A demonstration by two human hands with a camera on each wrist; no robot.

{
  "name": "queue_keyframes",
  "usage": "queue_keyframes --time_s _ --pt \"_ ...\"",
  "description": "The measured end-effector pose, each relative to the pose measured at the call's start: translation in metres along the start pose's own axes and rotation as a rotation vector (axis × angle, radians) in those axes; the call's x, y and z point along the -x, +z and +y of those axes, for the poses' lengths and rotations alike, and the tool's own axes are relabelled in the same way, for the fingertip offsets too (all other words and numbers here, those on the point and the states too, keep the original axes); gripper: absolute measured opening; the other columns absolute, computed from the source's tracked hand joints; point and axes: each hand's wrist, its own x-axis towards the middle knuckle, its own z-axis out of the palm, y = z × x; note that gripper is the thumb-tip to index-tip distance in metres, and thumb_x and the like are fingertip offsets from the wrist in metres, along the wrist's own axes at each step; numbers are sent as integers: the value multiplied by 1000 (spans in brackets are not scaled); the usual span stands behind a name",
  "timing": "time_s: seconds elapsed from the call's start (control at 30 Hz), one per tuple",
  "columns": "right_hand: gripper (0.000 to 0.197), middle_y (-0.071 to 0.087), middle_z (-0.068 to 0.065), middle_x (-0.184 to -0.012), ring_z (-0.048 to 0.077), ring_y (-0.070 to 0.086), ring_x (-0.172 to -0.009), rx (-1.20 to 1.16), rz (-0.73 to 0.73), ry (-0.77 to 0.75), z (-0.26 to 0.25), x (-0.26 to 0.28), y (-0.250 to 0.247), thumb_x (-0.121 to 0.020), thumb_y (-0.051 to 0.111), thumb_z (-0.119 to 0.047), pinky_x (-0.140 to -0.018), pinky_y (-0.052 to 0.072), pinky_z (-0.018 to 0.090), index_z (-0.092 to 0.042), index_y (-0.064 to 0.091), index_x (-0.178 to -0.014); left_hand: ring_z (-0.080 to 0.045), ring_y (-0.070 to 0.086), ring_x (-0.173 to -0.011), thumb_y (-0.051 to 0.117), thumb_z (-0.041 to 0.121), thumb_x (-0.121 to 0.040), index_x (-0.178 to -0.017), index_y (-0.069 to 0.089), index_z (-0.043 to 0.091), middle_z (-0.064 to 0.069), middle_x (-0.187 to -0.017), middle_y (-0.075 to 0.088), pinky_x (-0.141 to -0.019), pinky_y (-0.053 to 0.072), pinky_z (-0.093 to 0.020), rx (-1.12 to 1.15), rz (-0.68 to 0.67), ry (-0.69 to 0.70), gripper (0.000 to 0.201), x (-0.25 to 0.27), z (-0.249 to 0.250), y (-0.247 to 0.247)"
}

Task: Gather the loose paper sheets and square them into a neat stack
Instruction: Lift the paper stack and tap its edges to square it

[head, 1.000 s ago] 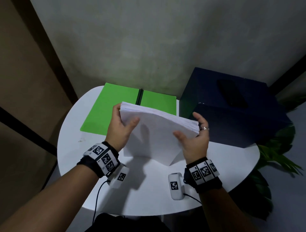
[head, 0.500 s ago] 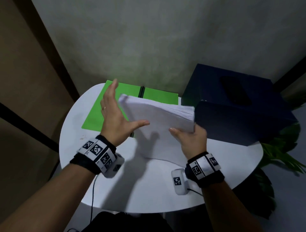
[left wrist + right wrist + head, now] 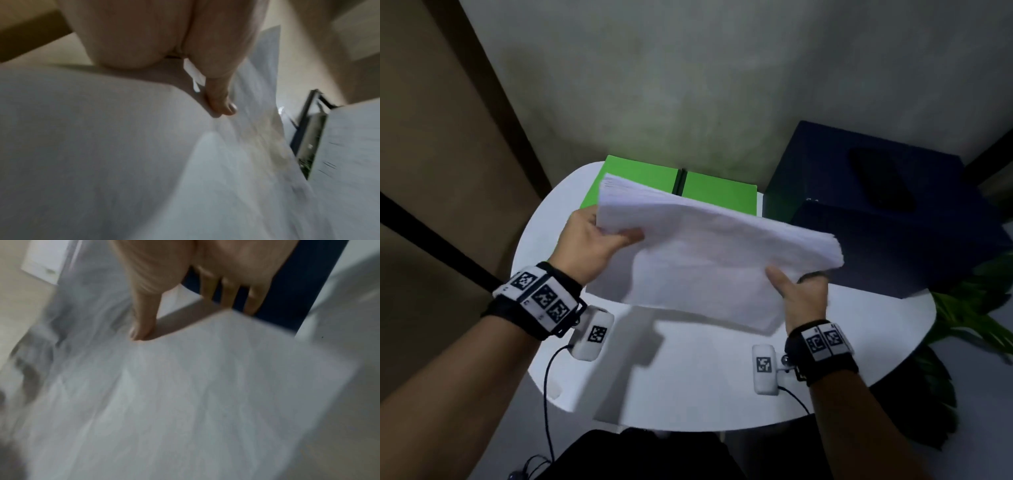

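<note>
The paper stack hung above the table, held between the left hand at its left edge and the right hand at its right. Behind the stack, a folder lay on the table. Right of the table stood a box, a plant beside it.

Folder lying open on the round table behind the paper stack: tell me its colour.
Bright green folder with a dark spine down the middle; the head view shows it best.
</note>
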Motion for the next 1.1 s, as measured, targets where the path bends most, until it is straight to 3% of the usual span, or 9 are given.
queue_keyframes --time_s 0.1,0.23,0.37,0.5,0.63,0.73,0.83,1.0,1.1 --pt "39 74 7 -97 21 73 -88 101 -46 -35 -15 1 0 -72 82 -7 -78 61 37 -1 66 -107 14 63 -66 75 -6 -75 -96 70 4 25 -69 70 -66 48 -6 -7 111 -42 24 8 -14 9" --pt "38 74 -2 -91 3 71 -76 22 44 -103 -10 18 -5 -68 86 -8 -67 59 20 -6 69 -102 21 61 -72 75 0 -78 -107 66 3 31 -75 67 -68 44 -1 11 260 -1 31 34 -30 28" --pt "30 68 -14 -77 -14 64 -65 157 -7 -76 29 38 -6 -70 84 -2 -63 50 8 -23 66 -82 3 70 -86 79 0 -73 -111 64 -4 4 -96 71 -78 55 -15 14 214 -150 41 61 -73 31" --pt "27 70 -28 -69 -14 64 -67 250 -49 -34 43 35 -7 -73 82 -5 -66 50 9 -28 67 -77 8 68 -76 77 -1 -76 -102 68 12 25 -77 73 -76 56 -20 27 236 -247 31 67 -88 27" --pt "24 71 -22 -72 -10 65 -71 294 25 -63 44 40 -13 -70 85 -14 -67 51 13 -27 65 -76 5 69 -79 77 3 -76 -91 68 26 27 -79 72 -80 57 -22 -11 208 -223 29 68 -83 24" --pt "33 67 -17 -81 -14 62 -72 335 -2 -115 40 45 -10 -73 83 -12 -70 46 7 -31 61 -89 -5 71 -92 84 17 -73 -103 68 19 13 -95 76 -89 57 -36 -11 185 -242 34 75 -89 19" --pt "34 61 -16 -89 -15 59 -73 253 29 -207 26 44 -3 -79 76 -7 -68 43 2 -21 61 -107 -15 63 -102 71 37 -78 -114 60 27 3 -108 66 -93 49 -32 28 236 -161 39 73 -79 16" --pt "18 65 -20 -88 -16 57 -83 238 120 -248 19 44 3 -90 64 -11 -75 39 0 -29 66 -91 0 58 -89 49 16 -93 -89 64 21 9 -90 64 -86 42 -21 23 413 -48 17 57 -65 25" --pt "19 66 -23 -96 -11 58 -94 347 66 -315 18 43 2 -91 64 -14 -87 41 4 -30 68 -101 -1 58 -92 46 15 -95 -102 64 11 5 -97 64 -87 43 -18 29 385 -26 20 55 -65 24"
